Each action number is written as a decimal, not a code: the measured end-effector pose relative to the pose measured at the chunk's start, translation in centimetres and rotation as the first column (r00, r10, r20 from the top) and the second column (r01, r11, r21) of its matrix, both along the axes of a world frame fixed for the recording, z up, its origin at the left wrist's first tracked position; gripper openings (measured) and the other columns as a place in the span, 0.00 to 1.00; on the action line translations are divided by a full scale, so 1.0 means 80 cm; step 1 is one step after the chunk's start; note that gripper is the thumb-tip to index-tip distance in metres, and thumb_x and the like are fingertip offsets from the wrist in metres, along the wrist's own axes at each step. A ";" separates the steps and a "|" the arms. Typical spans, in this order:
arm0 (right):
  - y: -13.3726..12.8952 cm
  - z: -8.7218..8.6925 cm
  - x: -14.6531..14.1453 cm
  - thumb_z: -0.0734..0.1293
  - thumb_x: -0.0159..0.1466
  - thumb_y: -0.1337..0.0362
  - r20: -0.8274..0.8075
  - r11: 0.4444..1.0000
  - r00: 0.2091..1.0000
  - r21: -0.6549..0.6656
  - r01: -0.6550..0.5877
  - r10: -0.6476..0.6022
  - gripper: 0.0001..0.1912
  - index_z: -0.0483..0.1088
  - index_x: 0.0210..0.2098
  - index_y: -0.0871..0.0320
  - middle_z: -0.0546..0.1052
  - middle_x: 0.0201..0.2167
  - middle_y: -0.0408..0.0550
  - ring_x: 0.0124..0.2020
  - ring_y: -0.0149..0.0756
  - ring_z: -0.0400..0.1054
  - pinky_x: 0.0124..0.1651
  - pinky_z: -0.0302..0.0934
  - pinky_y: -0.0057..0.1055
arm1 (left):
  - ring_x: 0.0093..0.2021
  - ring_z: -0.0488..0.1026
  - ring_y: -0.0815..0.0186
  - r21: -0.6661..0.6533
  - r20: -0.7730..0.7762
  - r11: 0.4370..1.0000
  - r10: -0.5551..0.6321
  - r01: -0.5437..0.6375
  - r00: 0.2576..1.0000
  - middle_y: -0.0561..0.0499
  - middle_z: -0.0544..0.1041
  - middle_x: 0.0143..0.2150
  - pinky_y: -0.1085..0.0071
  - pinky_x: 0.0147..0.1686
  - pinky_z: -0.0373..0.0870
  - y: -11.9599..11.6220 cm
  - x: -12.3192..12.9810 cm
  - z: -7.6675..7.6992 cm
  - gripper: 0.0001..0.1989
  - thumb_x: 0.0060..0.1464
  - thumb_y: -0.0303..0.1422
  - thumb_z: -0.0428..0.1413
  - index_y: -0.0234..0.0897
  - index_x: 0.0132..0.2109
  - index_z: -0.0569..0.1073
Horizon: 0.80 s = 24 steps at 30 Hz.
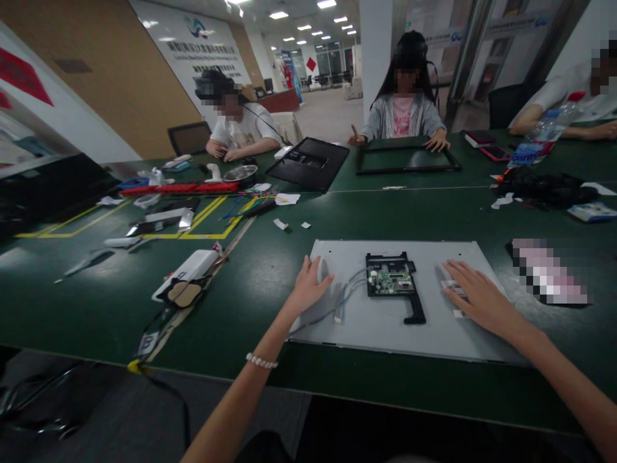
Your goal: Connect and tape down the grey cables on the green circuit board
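Observation:
In front of me a flat grey metal display panel point(351, 257) lies on the table with its back facing up. A black plastic bracket point(417, 312) sits at its middle, framing a green circuit board point(388, 281). Thin grey cables point(344, 296) run from the board toward the panel's left side. My left hand point(310, 283) is at the panel's left edge, fingers apart, holding nothing. My right hand point(475, 292) rests flat over the right part of the panel, fingers stretched out, partly covering a white label point(457, 296).
A white power strip point(190, 273) lies to the left. Farther back are a black monitor back cover point(308, 164) and a black frame point(409, 170) under a co-worker's hands. A phone point(549, 271) lies to the right, near a water bottle point(535, 138) and black cables point(544, 186).

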State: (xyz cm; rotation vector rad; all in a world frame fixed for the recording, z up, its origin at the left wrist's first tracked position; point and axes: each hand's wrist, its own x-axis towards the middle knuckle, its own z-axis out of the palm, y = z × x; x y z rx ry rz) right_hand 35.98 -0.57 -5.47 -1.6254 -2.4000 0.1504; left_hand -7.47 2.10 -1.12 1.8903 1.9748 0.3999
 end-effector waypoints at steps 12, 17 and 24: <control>0.038 0.046 -0.039 0.66 0.60 0.46 -0.367 0.966 0.919 -0.152 -0.210 0.142 0.48 0.37 0.70 0.48 0.44 0.72 0.53 0.69 0.54 0.43 0.66 0.48 0.56 | 0.71 0.42 0.45 0.032 -0.077 0.997 -0.064 0.066 0.995 0.30 0.46 0.71 0.50 0.65 0.47 -0.019 0.045 0.007 0.34 0.58 0.42 0.50 0.28 0.66 0.54; 0.050 0.056 -0.064 0.71 0.55 0.48 -0.454 0.923 0.869 -0.212 -0.322 0.199 0.55 0.34 0.71 0.49 0.49 0.70 0.56 0.68 0.56 0.47 0.66 0.48 0.57 | 0.71 0.41 0.46 0.043 -0.102 0.996 -0.070 0.075 0.992 0.31 0.47 0.70 0.48 0.65 0.45 -0.023 0.050 0.005 0.33 0.58 0.42 0.49 0.30 0.66 0.54; 0.039 0.051 -0.057 0.72 0.54 0.50 -0.492 0.942 0.858 -0.196 -0.273 0.147 0.56 0.36 0.71 0.50 0.54 0.68 0.57 0.66 0.56 0.52 0.64 0.51 0.56 | 0.71 0.43 0.52 0.093 -0.147 0.989 -0.096 0.111 0.984 0.34 0.48 0.71 0.49 0.66 0.42 -0.025 0.055 -0.005 0.29 0.60 0.42 0.47 0.33 0.65 0.56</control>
